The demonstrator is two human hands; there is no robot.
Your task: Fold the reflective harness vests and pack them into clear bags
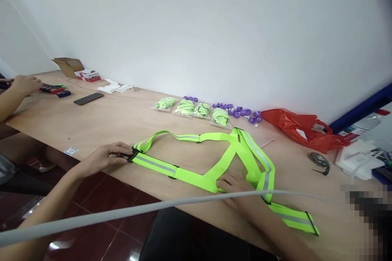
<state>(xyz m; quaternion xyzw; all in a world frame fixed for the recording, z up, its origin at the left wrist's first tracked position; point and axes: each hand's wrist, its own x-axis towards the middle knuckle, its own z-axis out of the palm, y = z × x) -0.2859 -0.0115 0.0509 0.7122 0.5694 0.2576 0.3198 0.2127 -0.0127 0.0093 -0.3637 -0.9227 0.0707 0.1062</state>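
Note:
A neon-yellow reflective vest (pixel 190 176) made of straps with grey stripes lies spread on the table. My left hand (pixel 105 158) closes its fingers on the black buckle (pixel 133 155) at the vest's left end. Toward the front, my right hand (pixel 234 189) has its fingers bent onto the strap junction; it appears to grip the strap's edge, though the fingertips are partly hidden. Beyond the vest sit several clear bags with folded reflective straps, one of them a bagged vest (pixel 221 117) close to the upper junction.
Purple rolls (pixel 241 112) lie along the wall beside a red plastic bag (pixel 301 128). A tape measure (pixel 319 160) rests at right. A blurry white cable (pixel 137 209) crosses the foreground. Another person's hand (pixel 27 85) is at far left, near a dark phone (pixel 88 98) and a cardboard box (pixel 69 66).

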